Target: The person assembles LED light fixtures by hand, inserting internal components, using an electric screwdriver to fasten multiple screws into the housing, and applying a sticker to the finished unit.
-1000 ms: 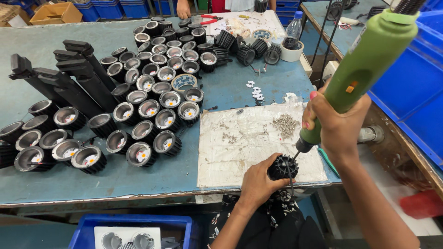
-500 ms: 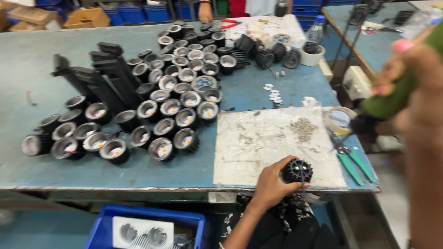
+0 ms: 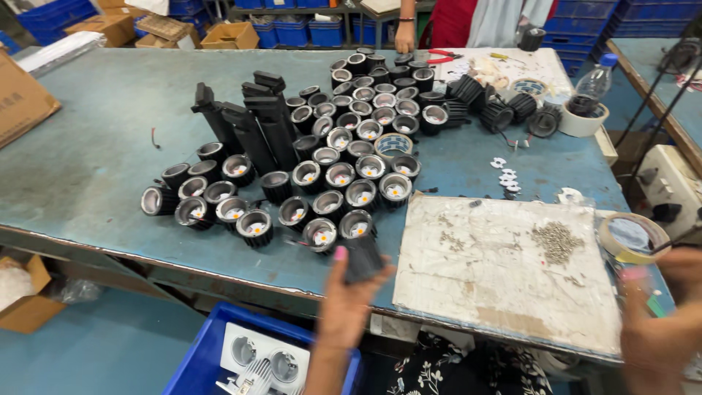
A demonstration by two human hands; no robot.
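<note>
Fingers of the left hand point(image 3: 349, 303) wrap a black lamp housing point(image 3: 363, 256) at lower centre of the frame, just beside the nearest row of black spotlight housings point(image 3: 322, 183) clustered across the blue-green table point(image 3: 95, 139). At the lower right edge the right hand point(image 3: 662, 322) is blurred and partly cut off; its grip cannot be told. Between the hands lies a worn white board point(image 3: 504, 278) bearing a small pile of screws point(image 3: 557, 240), with a tape roll point(image 3: 630, 238) at its right.
</note>
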